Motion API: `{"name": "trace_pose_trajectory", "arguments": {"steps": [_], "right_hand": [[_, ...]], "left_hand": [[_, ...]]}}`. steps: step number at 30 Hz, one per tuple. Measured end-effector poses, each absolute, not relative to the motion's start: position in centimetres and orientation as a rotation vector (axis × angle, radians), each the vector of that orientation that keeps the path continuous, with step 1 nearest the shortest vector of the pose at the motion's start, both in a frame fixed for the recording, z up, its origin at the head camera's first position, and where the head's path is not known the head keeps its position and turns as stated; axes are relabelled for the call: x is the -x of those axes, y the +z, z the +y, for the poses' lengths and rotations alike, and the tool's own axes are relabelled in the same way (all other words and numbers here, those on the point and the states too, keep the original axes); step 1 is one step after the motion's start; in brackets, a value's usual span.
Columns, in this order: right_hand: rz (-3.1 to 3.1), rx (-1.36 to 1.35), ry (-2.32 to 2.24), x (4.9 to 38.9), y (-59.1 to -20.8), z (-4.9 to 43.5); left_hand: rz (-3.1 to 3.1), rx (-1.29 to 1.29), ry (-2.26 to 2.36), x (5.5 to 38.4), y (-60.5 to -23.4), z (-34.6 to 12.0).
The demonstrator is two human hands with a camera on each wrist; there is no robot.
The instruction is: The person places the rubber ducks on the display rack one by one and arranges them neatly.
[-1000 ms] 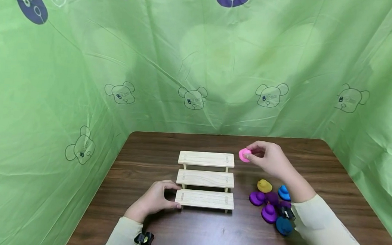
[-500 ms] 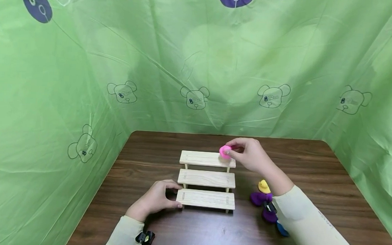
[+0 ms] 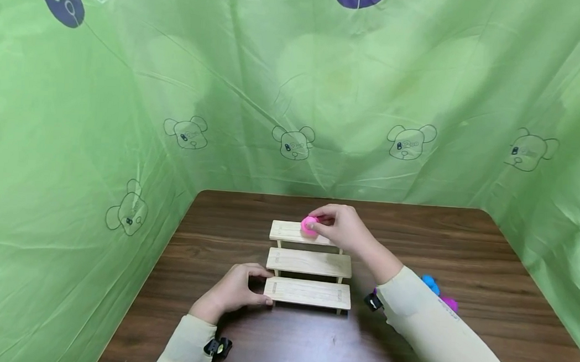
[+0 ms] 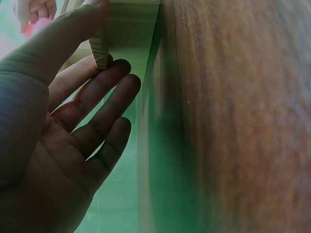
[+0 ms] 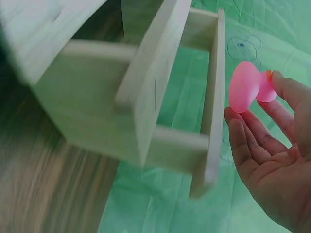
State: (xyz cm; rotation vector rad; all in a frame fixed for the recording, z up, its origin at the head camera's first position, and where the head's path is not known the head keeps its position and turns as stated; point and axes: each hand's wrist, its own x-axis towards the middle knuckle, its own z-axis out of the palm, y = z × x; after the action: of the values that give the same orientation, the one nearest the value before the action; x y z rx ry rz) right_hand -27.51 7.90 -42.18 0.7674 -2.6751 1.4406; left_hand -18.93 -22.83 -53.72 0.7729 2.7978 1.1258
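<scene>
A pink rubber duck (image 3: pixel 309 227) is held in my right hand (image 3: pixel 347 229), thumb and fingers pinching its head. In the right wrist view the duck (image 5: pixel 244 87) shows an orange beak and hovers just over the top board, apart from it. The three-step wooden rack (image 3: pixel 310 262) stands in the middle of the table. My left hand (image 3: pixel 235 289) grips the left end of its lowest step between thumb and fingers. In the left wrist view the board's end (image 4: pixel 99 52) lies between thumb and index finger, the other fingers loosely bent.
Partly hidden by the right forearm, a blue duck (image 3: pixel 430 284) and a purple duck (image 3: pixel 449 303) lie on the brown wooden table (image 3: pixel 446 235). A green curtain (image 3: pixel 340 173) with bear drawings encloses the table's back and sides.
My right hand has carried the pink duck leftward, from beside the rack to over the middle of the top step. The right sleeve now covers most of the other ducks. My left hand stays put.
</scene>
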Motion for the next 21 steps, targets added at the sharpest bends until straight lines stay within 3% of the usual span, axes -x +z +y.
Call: {"name": "trace_pose_trajectory", "arguments": {"steps": [21], "right_hand": [[-2.687,-0.855,1.362,28.5,-43.2,1.2]], "left_hand": [[2.803,-0.755,1.115,19.0,-53.6,-22.9]]}}
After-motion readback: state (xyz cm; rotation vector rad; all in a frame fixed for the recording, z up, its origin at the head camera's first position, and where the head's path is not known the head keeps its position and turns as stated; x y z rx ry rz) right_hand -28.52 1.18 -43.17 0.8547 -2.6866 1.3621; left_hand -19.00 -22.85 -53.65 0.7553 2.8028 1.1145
